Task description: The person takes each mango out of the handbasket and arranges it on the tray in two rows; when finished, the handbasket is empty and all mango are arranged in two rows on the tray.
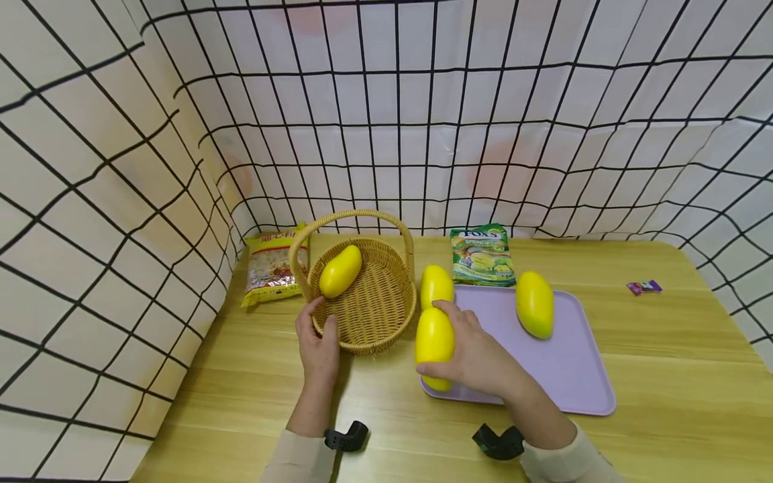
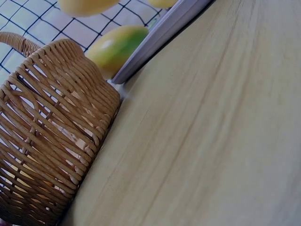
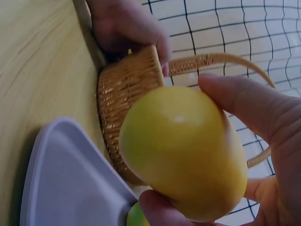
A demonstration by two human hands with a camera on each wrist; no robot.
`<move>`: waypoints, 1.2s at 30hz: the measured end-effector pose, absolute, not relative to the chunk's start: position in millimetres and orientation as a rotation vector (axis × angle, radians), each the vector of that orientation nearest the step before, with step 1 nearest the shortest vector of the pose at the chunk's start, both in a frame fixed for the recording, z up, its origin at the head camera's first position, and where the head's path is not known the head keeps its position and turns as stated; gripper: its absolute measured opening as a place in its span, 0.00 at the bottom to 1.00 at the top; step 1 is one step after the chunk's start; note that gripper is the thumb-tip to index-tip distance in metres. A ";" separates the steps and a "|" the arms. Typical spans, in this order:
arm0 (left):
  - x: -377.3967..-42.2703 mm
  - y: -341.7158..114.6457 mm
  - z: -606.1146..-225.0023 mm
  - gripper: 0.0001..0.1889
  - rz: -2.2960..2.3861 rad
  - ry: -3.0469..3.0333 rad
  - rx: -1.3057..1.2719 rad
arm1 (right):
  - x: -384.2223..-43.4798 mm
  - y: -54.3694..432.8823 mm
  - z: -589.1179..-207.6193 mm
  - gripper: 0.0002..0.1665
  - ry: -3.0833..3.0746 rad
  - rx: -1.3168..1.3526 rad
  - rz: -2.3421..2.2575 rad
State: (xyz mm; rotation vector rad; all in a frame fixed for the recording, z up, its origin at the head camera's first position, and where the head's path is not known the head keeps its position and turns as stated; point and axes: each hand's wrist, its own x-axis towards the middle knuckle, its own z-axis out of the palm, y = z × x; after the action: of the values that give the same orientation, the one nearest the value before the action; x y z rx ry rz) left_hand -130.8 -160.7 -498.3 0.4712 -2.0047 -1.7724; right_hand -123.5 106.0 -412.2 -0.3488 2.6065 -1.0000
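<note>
My right hand [image 1: 477,352] grips a yellow mango [image 1: 435,334] between thumb and fingers, above the left side of the lavender tray [image 1: 561,382]. Partly hidden beneath it, another mango [image 1: 437,384] lies at the tray's near left corner; its green patch shows in the left wrist view. My left hand [image 1: 320,349] holds the near left rim of the wicker basket [image 1: 368,302], its thumb over the edge. One mango [image 1: 341,272] lies inside, against the basket's left wall. In the right wrist view the held mango [image 3: 183,150] overlaps the basket [image 3: 127,94].
More mangoes lie at the tray's far left corner [image 1: 436,285] and right side [image 1: 535,305]. Behind the tray is a green Fox's candy bag [image 1: 482,256]. A yellow-edged food packet [image 1: 272,265] sits left of the basket, and a small purple wrapped sweet [image 1: 644,288] lies far right.
</note>
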 end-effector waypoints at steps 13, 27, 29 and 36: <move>-129.8 -161.5 -497.1 0.22 -1.769 -2.010 0.472 | -131.1 117.1 -427.2 0.66 2.536 -0.373 -0.965; -127.7 -160.9 -499.9 0.22 -1.778 -2.011 0.517 | -132.4 115.8 -436.4 0.62 2.542 -0.395 -0.874; -127.4 -160.9 -500.2 0.22 -1.780 -2.014 0.514 | -132.0 116.2 -436.9 0.62 2.542 -0.393 -0.860; -128.7 -160.7 -497.0 0.22 -1.797 -2.014 0.490 | -132.3 115.3 -437.5 0.61 2.549 -0.379 -0.853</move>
State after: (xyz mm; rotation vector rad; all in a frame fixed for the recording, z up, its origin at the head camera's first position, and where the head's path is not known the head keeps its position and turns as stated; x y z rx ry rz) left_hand -128.7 -160.7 -497.0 0.4901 -2.0141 -1.7971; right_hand -132.3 115.3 -437.5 -0.3793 2.5486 -0.8534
